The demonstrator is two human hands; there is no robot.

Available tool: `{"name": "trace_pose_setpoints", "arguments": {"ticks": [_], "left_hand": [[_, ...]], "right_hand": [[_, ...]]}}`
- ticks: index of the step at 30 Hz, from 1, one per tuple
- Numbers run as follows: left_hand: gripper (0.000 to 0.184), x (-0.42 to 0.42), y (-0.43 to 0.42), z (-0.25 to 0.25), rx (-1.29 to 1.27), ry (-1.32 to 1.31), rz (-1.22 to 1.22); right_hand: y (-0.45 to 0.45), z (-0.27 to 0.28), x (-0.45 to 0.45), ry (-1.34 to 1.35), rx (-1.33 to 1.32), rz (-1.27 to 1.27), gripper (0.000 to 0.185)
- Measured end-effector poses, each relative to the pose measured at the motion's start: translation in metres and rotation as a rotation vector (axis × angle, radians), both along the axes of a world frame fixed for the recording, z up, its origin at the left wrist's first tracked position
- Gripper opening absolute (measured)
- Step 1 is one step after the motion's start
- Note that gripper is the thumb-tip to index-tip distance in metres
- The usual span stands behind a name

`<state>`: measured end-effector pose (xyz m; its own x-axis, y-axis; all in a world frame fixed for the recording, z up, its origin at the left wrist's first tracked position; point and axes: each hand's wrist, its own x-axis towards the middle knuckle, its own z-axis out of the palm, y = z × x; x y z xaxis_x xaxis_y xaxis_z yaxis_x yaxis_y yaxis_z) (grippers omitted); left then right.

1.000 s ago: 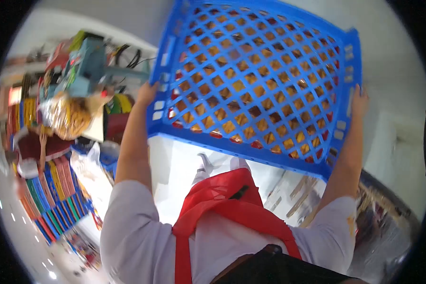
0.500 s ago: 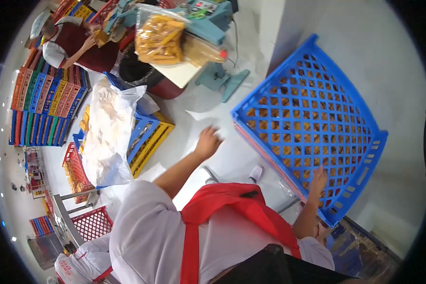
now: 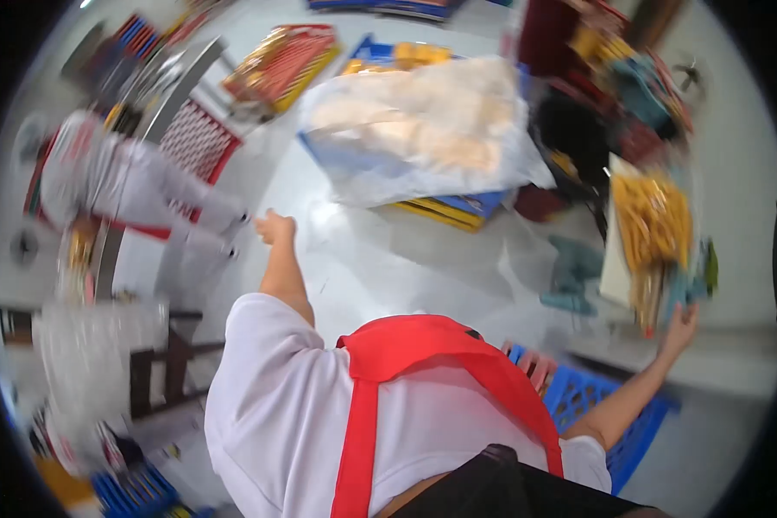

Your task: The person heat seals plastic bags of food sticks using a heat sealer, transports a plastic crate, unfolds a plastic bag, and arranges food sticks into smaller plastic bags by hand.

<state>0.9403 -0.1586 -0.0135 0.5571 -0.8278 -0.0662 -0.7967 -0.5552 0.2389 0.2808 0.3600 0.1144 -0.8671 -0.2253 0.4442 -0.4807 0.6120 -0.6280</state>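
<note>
My left hand (image 3: 276, 227) hangs out over the pale floor with nothing in it, its fingers loosely apart. Nearest to it are a person's white-trousered legs and a crate stack under a white plastic sheet. My right hand (image 3: 682, 328) is stretched out to the right, fingers extended and somewhat blurred. Just beyond it, a clear bag of yellow stick-shaped pieces (image 3: 652, 220) lies on a white board (image 3: 615, 268); whether the hand touches the bag's end, I cannot tell. Below my right forearm is the blue lattice crate (image 3: 578, 393), partly hidden by the arm and my body.
The white plastic sheet (image 3: 414, 125) covers blue and yellow crates (image 3: 445, 214) ahead. A person in white (image 3: 138, 173) stands at left beside a metal-framed table (image 3: 153, 129) and red crate (image 3: 194, 138). Teal machine feet (image 3: 570, 276) stand on the floor at right.
My view has swung left, so the sheet-covered crates are now ahead and the blue lattice crate is low at right. My right hand has left that crate and reaches out near the bag.
</note>
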Motion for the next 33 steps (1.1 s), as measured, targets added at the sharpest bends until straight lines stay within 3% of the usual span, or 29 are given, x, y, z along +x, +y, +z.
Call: {"name": "trace_pose_setpoints", "arguments": {"ticks": [2,5,7,8,9,11,14,16,18,19,22,24,27,31,33], "left_hand": [[0.044,0.002,0.028,-0.003,0.037,-0.001,-0.021],[0.043,0.027,0.102,-0.05,0.285,-0.028,0.075],[0.037,0.047,0.159,-0.063,0.626,-0.022,0.014],[0.037,0.084,0.179,-0.127,0.874,0.083,0.117],[0.038,0.092,0.206,-0.132,0.936,0.191,0.165],[0.038,0.085,0.251,-0.118,0.917,0.342,0.297],[0.04,0.06,0.287,-0.094,0.853,0.457,0.475],[0.04,0.043,0.296,-0.082,0.788,0.505,0.569],[0.042,0.032,0.297,-0.077,0.723,0.524,0.627],[0.042,0.022,0.293,-0.07,0.686,0.525,0.641],[0.044,0.013,0.279,-0.059,0.581,0.532,0.549],[0.048,0.031,0.272,-0.063,0.482,0.591,0.261],[0.051,0.038,0.256,-0.043,0.528,0.651,0.259],[0.048,0.059,0.269,-0.04,0.5,0.751,0.445],[0.046,0.082,0.285,-0.056,0.579,0.795,0.524]], "right_hand": [[-0.069,0.053,-0.005,-0.004,0.101,-0.051,0.054],[-0.094,0.051,-0.091,0.193,0.282,-0.079,0.061],[-0.11,0.044,-0.136,0.203,0.325,-0.16,0.065],[-0.118,0.043,-0.154,0.216,0.372,-0.261,0.068],[-0.122,0.04,-0.169,0.202,0.432,-0.317,0.073],[-0.118,0.005,-0.228,0.129,0.327,-0.214,0.071],[-0.121,-0.006,-0.262,-0.179,0.486,0.014,0.068],[-0.135,0.004,-0.23,-0.13,0.592,-0.041,0.065],[-0.164,0.051,-0.147,-0.097,0.665,-0.371,0.065],[-0.163,0.041,-0.157,-0.105,0.673,-0.358,0.065],[-0.128,-0.006,-0.215,-0.097,0.63,-0.402,0.062],[-0.102,-0.033,-0.256,-0.211,0.544,-0.046,0.06],[-0.132,-0.015,-0.199,-0.087,0.493,-0.281,0.056],[-0.157,0.009,-0.172,-0.099,0.324,-0.359,0.054],[-0.185,0.046,-0.125,-0.629,-0.434,-0.2,0.049]]}}
